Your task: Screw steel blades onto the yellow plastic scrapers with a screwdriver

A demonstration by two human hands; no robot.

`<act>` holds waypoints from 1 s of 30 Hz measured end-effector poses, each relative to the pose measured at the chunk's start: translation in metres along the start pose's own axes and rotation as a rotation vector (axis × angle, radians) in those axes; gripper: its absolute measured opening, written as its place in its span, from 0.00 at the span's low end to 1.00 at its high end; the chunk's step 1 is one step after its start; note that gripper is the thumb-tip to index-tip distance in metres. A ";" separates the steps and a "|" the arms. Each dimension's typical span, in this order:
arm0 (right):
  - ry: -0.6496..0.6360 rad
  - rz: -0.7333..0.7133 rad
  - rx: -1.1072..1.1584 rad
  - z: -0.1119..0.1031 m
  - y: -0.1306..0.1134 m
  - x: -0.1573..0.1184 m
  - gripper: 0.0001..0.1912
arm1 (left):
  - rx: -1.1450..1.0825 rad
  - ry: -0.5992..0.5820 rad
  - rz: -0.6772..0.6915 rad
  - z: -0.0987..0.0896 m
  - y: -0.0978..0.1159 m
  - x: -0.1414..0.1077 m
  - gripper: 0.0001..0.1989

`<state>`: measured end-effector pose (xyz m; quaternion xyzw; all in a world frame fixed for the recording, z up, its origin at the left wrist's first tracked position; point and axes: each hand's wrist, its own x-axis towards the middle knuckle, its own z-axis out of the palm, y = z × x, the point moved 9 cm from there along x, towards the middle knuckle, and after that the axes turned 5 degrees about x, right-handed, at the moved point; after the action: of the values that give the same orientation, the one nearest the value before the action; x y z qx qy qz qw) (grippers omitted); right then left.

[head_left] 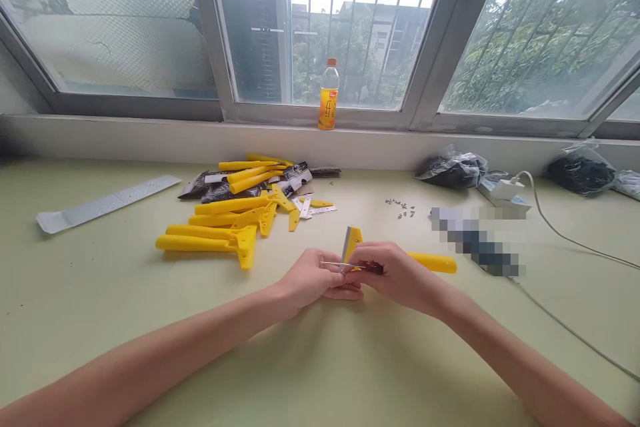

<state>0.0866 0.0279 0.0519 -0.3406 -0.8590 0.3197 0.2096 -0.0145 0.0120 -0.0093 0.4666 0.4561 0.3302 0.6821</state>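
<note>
A yellow scraper (433,263) with a metal blade edge is between my hands near the middle of the table, its handle pointing right. My left hand (311,278) is closed at the scraper's head, with some fingers under it. My right hand (400,275) is closed around a screwdriver (373,268) with a dark red handle. Its thin metal shaft points left across the blade toward my left fingers. My right fingertips meet my left ones at the head's lower end; anything tiny pinched there is hidden. Several small screws (400,205) lie loose beyond my right hand.
Several yellow scraper handles (200,243) lie piled at left, with black packets (230,190) and white strips (315,209) around them. A long pale strip (107,205) lies far left. A pixelated object (475,243), a cable (570,237) and dark bags (453,169) are at right; a bottle (328,103) stands on the sill.
</note>
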 end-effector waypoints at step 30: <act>0.168 -0.348 -0.183 0.019 -0.017 -0.032 0.11 | -0.061 0.024 -0.018 -0.005 -0.009 0.009 0.12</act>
<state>0.0900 -0.0127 0.0450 -0.2303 -0.9097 0.1700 0.3007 -0.0157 0.0186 -0.0218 0.4377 0.4581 0.3431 0.6935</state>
